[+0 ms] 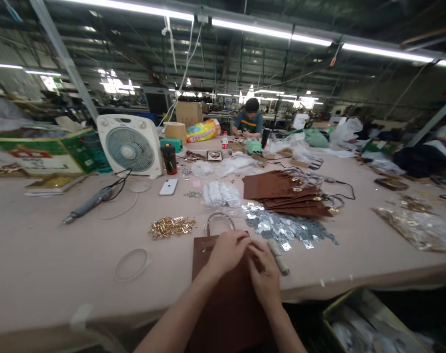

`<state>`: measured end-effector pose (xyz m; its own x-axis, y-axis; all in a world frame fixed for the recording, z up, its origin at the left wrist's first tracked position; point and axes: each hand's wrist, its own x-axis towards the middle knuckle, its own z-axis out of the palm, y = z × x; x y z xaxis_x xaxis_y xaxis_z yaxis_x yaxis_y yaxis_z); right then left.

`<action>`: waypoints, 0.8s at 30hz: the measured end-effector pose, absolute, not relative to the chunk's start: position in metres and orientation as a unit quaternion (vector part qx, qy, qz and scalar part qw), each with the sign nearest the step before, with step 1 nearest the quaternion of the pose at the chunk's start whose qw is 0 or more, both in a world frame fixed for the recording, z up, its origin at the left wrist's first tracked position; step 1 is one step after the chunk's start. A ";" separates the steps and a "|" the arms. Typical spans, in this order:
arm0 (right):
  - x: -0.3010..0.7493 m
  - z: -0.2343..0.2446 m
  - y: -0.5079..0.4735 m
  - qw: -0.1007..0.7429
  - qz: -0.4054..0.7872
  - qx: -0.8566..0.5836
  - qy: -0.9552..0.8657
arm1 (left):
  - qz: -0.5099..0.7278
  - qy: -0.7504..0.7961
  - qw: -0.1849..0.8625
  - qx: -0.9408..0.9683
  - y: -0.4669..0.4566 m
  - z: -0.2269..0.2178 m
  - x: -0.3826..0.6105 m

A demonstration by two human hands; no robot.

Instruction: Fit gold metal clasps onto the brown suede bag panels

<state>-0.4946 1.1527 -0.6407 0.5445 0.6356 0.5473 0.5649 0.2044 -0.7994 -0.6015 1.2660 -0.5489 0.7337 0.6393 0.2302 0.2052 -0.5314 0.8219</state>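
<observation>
A brown leather-look bag panel [223, 314] hangs over the near table edge, its looped handle [221, 215] standing at the top. My left hand [231, 251] reaches across the panel, fingertips pinched together near its upper right corner. Close against those fingertips, my right hand [264, 272] curls its fingers at the same corner. A tiny shiny bit shows between the two hands, too small to name. On the panel's upper left sits a small metal fitting [204, 250]. Just right of my right hand lies a grey wrapped roll [279, 257].
Gold-coloured fittings [171, 227] are heaped left of the panel; flat metal plates [282, 225] spread to the right. Stacked brown panels [285, 193], a fan [131, 147], a phone [168, 187] and a corded tool [86, 205] lie beyond. A person [249, 120] sits across the table.
</observation>
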 end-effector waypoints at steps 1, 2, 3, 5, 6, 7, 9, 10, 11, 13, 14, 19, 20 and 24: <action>-0.496 -0.641 1.152 0.602 0.009 -0.635 -0.483 | 0.260 0.258 0.400 0.840 1.261 -0.551 -0.600; -0.498 -0.642 1.153 0.598 -0.010 -0.639 -0.484 | 0.259 0.268 0.388 0.843 1.259 -0.552 -0.599; -0.499 -0.642 1.153 0.598 -0.030 -0.642 -0.479 | 0.257 0.280 0.380 0.843 1.258 -0.553 -0.600; -0.502 -0.641 1.153 0.600 -0.067 -0.646 -0.466 | 0.248 0.303 0.374 0.841 1.258 -0.553 -0.603; -0.502 -0.641 1.153 0.599 -0.079 -0.647 -0.465 | 0.241 0.313 0.368 0.842 1.258 -0.552 -0.606; -0.503 -0.640 1.153 0.596 -0.085 -0.646 -0.469 | 0.230 0.322 0.357 0.846 1.258 -0.550 -0.608; -0.503 -0.640 1.153 0.584 -0.081 -0.642 -0.490 | 0.199 0.335 0.323 0.863 1.257 -0.546 -0.613; -0.502 -0.640 1.153 0.578 -0.076 -0.640 -0.500 | 0.180 0.338 0.303 0.873 1.256 -0.543 -0.615; -0.502 -0.641 1.153 0.575 -0.075 -0.638 -0.507 | 0.161 0.340 0.284 0.882 1.254 -0.540 -0.616; -0.500 -0.643 1.152 0.570 -0.081 -0.633 -0.517 | 0.126 0.338 0.251 0.898 1.250 -0.536 -0.618; -0.499 -0.644 1.152 0.567 -0.086 -0.630 -0.523 | 0.110 0.339 0.235 0.904 1.248 -0.535 -0.618; -0.496 -0.643 1.152 0.557 -0.068 -0.629 -0.538 | 0.062 0.324 0.211 0.920 1.243 -0.537 -0.621; -0.494 -0.642 1.152 0.562 -0.050 -0.635 -0.528 | 0.066 0.314 0.218 0.922 1.246 -0.538 -0.621; -0.483 -0.640 1.152 0.608 0.084 -0.681 -0.400 | 0.129 0.321 0.191 0.918 1.266 -0.543 -0.621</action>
<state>-0.4835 1.1520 -0.6401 0.6655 0.6471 0.3720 0.4425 0.0594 -0.8948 -0.6206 1.2657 -0.5434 0.7600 0.6398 0.1141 0.5411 -0.7201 0.4344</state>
